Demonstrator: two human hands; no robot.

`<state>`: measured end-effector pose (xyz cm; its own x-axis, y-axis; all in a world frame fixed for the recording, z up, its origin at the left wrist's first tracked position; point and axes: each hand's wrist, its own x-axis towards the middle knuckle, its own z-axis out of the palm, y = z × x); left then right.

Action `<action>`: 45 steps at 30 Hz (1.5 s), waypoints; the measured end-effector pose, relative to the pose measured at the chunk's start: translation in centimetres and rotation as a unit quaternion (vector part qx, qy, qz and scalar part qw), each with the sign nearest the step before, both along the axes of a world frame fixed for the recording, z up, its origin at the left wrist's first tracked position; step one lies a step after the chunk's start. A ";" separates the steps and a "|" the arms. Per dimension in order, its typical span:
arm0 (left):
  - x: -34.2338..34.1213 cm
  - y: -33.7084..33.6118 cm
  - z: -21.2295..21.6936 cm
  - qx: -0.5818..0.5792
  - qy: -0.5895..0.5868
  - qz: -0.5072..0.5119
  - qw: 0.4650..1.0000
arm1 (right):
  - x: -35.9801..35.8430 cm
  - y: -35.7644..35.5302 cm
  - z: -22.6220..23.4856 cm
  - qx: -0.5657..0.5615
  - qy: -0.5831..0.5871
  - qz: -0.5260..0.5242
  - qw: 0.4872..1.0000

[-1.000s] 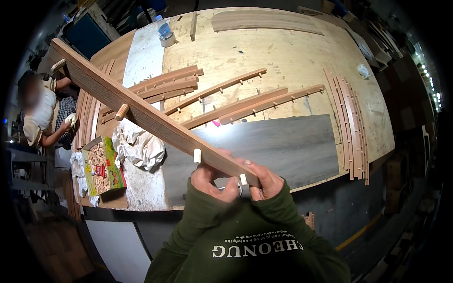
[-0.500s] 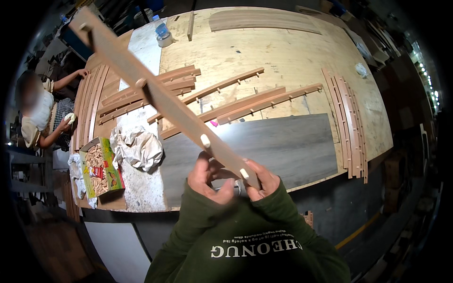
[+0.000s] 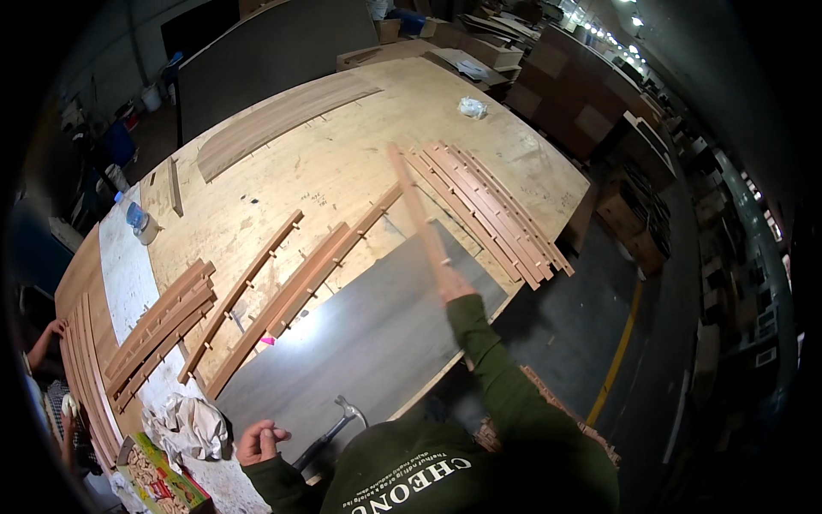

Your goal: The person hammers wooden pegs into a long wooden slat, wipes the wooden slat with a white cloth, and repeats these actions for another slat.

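My right hand [image 3: 456,285] grips the near end of a wooden strip [image 3: 419,210] fitted with short dowels. The strip reaches away over the grey board [image 3: 342,351], its far end beside a row of similar strips [image 3: 484,210] at the right. It is slightly blurred. My left hand [image 3: 261,442] is off the strip, near the front edge, with its fingers curled; whether anything is inside them is hidden. Just right of it lies a claw hammer [image 3: 347,413] with a dark handle, on the grey board. Several more dowelled strips [image 3: 291,295] lie across the table's middle.
A green and yellow box of wooden dowels [image 3: 158,480] and a crumpled white cloth [image 3: 188,428] sit at the near left. A bottle [image 3: 134,214] stands farther back. A co-worker's hand [image 3: 56,327] touches strips at the left edge. A curved panel [image 3: 282,120] lies at the back.
My view has turned to the right. The strip has swung from across both hands to the right side, now in my right hand only; my left hand has let go and moved left.
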<state>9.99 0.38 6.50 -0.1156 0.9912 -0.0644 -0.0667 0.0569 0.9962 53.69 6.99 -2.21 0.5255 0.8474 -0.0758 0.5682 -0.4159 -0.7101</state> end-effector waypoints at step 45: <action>-1.8 -6.3 -12.2 -0.169 0.176 0.095 0.965 | -3.3 7.5 18.7 0.548 0.453 0.003 0.703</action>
